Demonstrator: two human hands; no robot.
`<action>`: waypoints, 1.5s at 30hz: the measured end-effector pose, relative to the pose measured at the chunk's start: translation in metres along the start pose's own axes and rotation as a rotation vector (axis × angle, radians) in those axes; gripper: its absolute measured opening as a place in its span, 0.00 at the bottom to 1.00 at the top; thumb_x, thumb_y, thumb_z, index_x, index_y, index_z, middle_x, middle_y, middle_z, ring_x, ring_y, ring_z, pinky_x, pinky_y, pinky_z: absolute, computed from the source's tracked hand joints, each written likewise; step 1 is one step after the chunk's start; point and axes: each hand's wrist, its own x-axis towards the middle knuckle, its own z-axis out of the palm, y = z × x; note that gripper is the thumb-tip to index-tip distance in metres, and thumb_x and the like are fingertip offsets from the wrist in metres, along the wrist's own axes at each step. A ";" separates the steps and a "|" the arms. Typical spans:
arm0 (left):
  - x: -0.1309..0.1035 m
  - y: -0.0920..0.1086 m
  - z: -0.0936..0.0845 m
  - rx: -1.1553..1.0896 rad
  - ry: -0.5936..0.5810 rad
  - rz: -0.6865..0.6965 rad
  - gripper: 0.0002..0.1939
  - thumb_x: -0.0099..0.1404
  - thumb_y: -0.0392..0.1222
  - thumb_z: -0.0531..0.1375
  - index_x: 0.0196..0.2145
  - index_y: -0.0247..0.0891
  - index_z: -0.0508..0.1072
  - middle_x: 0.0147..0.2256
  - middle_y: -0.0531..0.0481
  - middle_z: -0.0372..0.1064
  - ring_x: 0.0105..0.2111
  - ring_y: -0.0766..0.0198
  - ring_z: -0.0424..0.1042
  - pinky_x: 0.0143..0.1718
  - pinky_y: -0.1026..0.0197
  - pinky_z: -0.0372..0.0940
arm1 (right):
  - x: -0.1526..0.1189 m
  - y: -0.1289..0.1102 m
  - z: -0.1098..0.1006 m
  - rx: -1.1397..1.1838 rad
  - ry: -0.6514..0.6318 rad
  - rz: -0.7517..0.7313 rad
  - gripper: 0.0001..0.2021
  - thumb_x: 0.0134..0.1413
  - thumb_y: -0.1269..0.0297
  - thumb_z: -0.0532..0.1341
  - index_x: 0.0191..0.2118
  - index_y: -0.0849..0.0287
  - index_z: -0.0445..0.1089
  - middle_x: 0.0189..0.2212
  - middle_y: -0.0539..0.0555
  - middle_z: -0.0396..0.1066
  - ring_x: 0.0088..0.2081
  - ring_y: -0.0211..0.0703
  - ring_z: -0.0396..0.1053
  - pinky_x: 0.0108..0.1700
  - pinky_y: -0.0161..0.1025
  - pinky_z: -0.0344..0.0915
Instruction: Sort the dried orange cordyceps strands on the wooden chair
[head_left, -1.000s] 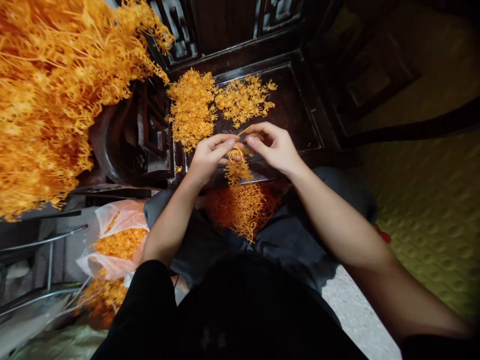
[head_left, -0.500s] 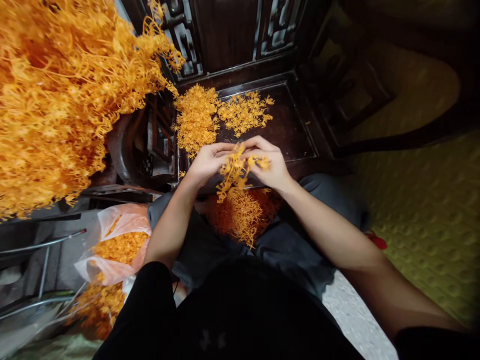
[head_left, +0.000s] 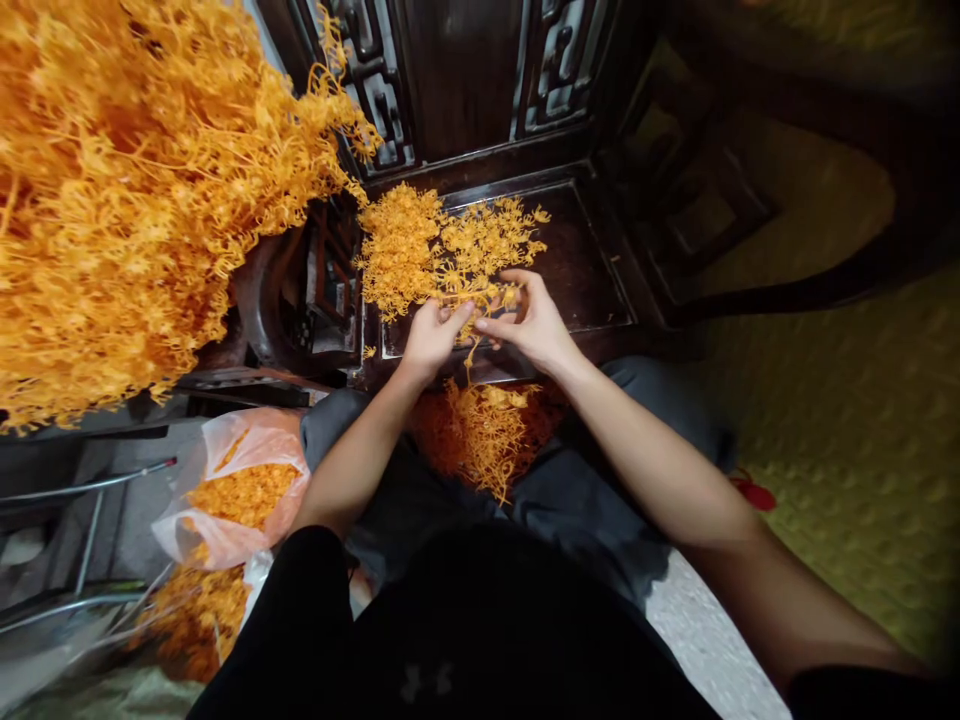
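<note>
My left hand (head_left: pixel 435 338) and my right hand (head_left: pixel 531 325) meet over the front edge of a dark wooden chair seat (head_left: pixel 581 250). Between them they hold an orange plastic sprig (head_left: pixel 471 300), with thumbs and fingertips closed on it and a thin stem hanging down. Just behind the hands lie a dense pile of orange pieces (head_left: pixel 397 250) and a looser pile (head_left: pixel 491 232). Below, between my knees, more orange stems (head_left: pixel 491 430) stand in a reddish bag or container that is partly hidden.
A large orange heap (head_left: pixel 135 220) fills the upper left. Under it is an open plastic bag (head_left: pixel 247 490) of orange pieces, beside metal tubing (head_left: pixel 90 490). The chair's curved armrest (head_left: pixel 787 300) is at the right.
Both hands have turned and spread slightly. The sprig has moved from hanging below the fingers to lying mostly behind them, by the looser pile. The view has shifted a little.
</note>
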 end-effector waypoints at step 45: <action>0.009 -0.004 0.003 -0.103 -0.020 -0.028 0.16 0.57 0.41 0.73 0.40 0.33 0.74 0.32 0.50 0.75 0.27 0.70 0.71 0.31 0.65 0.65 | 0.008 -0.011 0.008 0.235 0.040 0.168 0.25 0.43 0.42 0.75 0.34 0.61 0.75 0.26 0.50 0.72 0.24 0.32 0.63 0.22 0.31 0.56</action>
